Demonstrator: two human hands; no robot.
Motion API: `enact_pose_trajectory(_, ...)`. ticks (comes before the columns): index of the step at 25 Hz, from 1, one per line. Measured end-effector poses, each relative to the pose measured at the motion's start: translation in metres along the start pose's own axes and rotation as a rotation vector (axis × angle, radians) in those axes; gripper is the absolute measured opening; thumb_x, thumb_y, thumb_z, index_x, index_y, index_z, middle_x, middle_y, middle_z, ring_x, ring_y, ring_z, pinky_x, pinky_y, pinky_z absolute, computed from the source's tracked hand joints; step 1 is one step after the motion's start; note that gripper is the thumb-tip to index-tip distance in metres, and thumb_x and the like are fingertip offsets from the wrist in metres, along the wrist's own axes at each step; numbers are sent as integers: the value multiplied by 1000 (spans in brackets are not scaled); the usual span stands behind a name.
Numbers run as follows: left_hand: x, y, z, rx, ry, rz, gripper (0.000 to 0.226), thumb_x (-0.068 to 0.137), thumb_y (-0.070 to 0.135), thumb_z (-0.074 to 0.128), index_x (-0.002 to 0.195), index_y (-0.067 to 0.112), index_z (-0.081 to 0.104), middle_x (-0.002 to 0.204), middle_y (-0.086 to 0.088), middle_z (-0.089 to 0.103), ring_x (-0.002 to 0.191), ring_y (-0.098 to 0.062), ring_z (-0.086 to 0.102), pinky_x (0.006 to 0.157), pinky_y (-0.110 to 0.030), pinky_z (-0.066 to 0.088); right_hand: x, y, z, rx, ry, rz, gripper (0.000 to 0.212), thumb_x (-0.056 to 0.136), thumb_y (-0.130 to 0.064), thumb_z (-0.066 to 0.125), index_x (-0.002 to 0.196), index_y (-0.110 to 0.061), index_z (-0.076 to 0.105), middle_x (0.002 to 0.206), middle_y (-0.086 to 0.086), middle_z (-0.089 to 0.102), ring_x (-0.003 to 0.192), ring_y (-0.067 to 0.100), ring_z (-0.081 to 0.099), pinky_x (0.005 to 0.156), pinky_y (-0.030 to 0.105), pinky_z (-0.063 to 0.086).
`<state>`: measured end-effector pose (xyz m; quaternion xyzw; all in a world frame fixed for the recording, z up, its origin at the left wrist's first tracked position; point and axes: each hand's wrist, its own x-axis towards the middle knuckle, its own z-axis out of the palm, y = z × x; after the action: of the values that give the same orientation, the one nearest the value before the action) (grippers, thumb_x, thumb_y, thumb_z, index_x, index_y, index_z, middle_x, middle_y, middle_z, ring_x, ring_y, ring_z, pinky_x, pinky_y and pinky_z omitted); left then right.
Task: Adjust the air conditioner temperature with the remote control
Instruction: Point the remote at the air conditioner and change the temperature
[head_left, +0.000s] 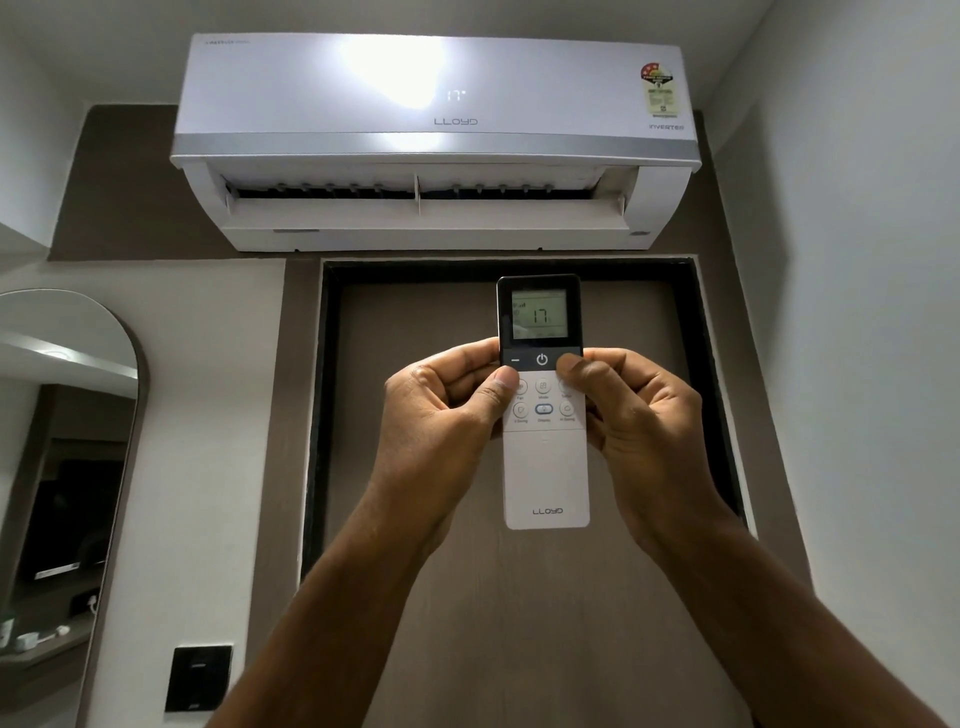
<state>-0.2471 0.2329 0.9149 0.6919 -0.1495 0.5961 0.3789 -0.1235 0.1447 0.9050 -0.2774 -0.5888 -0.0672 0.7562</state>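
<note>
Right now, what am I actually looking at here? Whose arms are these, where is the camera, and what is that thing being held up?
There is no machine here, only a person. The camera sits on the person's head, so you see their own two arms reaching forward and upward. Both hands hold a white remote control: the left hand and the right hand each keep a grip on one side, thumbs resting on the buttons. The remote's screen reads 17. On the wall above hangs the air conditioner, its flap open, its front also showing 17. To the left is an arched mirror; lower down is a black wall switch.
</note>
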Motion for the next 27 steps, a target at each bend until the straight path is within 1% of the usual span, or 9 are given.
enact_pose_trajectory(4, 1, 2, -1, -18, -14, 0, 19, 81, 13, 63, 91, 29, 65, 79, 14, 77, 80, -11, 74, 61, -19, 57, 0, -2, 1, 32, -2, -6, 23, 71, -35, 64, 80, -13, 63, 70, -6, 76, 71, 18, 75, 61, 26, 61)
enact_pose_trajectory(9, -1, 5, 1, -32, -21, 2, 21, 71, 24, 64, 92, 28, 65, 79, 14, 77, 80, -11, 74, 61, -19, 57, -2, 0, -1, 48, -6, 25, 24, 69, -38, 64, 81, -17, 65, 73, -6, 77, 73, 19, 76, 64, 28, 61)
enact_pose_trajectory(13, -2, 3, -2, -37, -18, -5, 19, 78, 16, 63, 94, 28, 65, 80, 13, 77, 81, -12, 74, 62, -20, 58, -3, 2, 0, 58, -8, 25, 24, 68, -38, 65, 81, -17, 65, 72, -6, 78, 72, 18, 76, 63, 26, 61)
enact_pose_trajectory(17, 0, 3, -3, -25, -19, 4, 22, 72, 23, 63, 93, 28, 65, 79, 14, 77, 81, -11, 74, 62, -19, 57, -1, 2, 2, 57, -6, 15, 22, 69, -37, 65, 79, -17, 65, 71, -6, 77, 72, 18, 75, 63, 27, 61)
enact_pose_trajectory(21, 4, 2, 0, -23, -16, 9, 19, 78, 15, 63, 93, 27, 65, 77, 15, 77, 79, -9, 74, 60, -17, 56, 4, -1, -2, 52, -16, 10, 18, 70, -35, 64, 77, -19, 65, 72, -6, 78, 73, 18, 76, 64, 27, 61)
enact_pose_trajectory(24, 5, 3, 1, -7, -26, 24, 18, 76, 19, 64, 90, 30, 64, 75, 18, 76, 78, -7, 74, 59, -15, 55, 5, -1, -4, 47, -18, 10, 17, 71, -34, 64, 77, -18, 65, 73, -5, 78, 74, 19, 76, 65, 28, 62)
enact_pose_trajectory(27, 2, 2, 1, -2, -22, 9, 20, 80, 13, 63, 92, 29, 64, 76, 16, 76, 79, -7, 74, 60, -16, 56, 2, 1, -4, 34, -11, 19, 17, 73, -34, 64, 79, -18, 65, 74, -4, 78, 74, 19, 76, 64, 28, 62)
